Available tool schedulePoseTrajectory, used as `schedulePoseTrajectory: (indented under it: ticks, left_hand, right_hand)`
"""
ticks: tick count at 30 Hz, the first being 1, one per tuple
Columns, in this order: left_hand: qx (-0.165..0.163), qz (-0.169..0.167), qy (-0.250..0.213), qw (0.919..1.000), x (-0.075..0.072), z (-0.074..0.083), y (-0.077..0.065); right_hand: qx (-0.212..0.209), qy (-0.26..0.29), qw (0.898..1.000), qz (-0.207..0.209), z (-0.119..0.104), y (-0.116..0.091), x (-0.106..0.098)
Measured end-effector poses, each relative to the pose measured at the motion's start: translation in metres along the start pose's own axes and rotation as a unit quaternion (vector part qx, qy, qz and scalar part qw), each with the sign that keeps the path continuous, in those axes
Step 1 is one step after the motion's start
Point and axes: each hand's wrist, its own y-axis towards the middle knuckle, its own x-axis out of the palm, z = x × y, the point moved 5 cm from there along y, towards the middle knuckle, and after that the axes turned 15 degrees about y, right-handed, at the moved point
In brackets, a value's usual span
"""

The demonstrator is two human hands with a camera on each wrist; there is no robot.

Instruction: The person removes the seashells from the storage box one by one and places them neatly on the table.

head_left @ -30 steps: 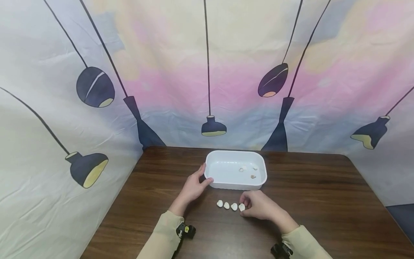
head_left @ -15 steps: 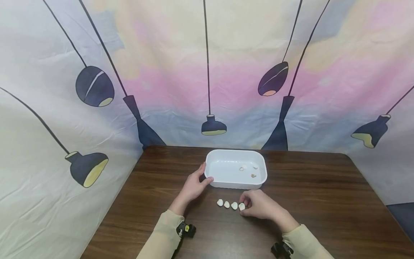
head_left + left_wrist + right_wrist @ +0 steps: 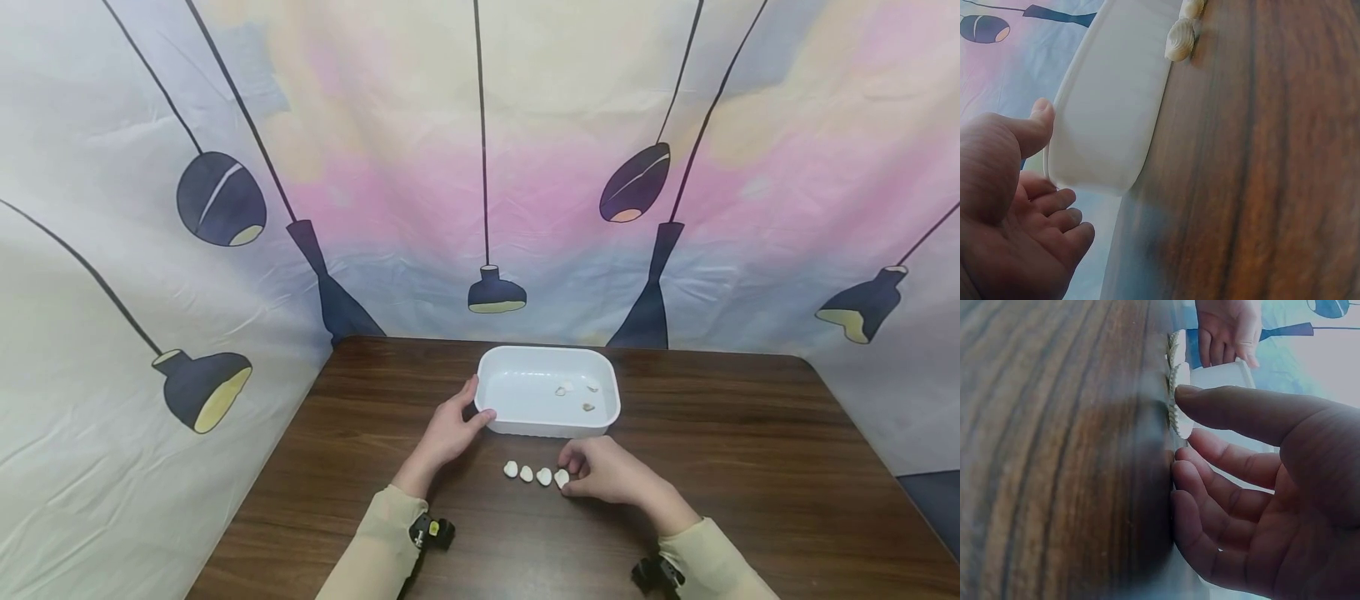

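Observation:
In the head view my left hand (image 3: 448, 432) grips the left end of a white plastic tray (image 3: 525, 425), its thumb at the front corner. The left wrist view shows that thumb at the rim and the other fingers curled below it. In front of the tray, several small white seashells (image 3: 527, 474) lie in a row on the table. My right hand (image 3: 606, 468) is at the row's right end, with thumb and index finger pinching the last seashell (image 3: 562, 478). The right wrist view shows the ribbed shell (image 3: 1181, 422) between those two fingertips, down at table level.
A few small shells (image 3: 588, 407) lie inside the tray, toward its right side. The dark wooden table (image 3: 750, 467) reaches back to a hanging cloth (image 3: 555, 242) printed with lamps. Black wrist cameras (image 3: 438, 533) sit on both sleeves.
My right hand has shifted very slightly right and away at the last shell in the row. The left hand, tray and other shells stay in place.

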Motion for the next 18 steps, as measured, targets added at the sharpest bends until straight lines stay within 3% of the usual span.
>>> schedulePoseTrajectory:
  ticks: [6,12,18]
  left_hand:
    - [-0.002,-0.001,-0.001,1.0,0.0,0.001,0.0]
    - [-0.008,-0.003,-0.001,1.0,-0.001,0.001,-0.001]
    - [-0.01,-0.007,-0.002,0.9999,-0.001,0.0,-0.002]
  right_hand:
    - [-0.02,0.025,0.999,-0.02,-0.009,-0.002,-0.01]
    - [-0.06,0.091,0.993,-0.045,-0.021,-0.003,-0.031]
    - [-0.033,0.134,0.99,0.003,-0.02,0.016,-0.06]
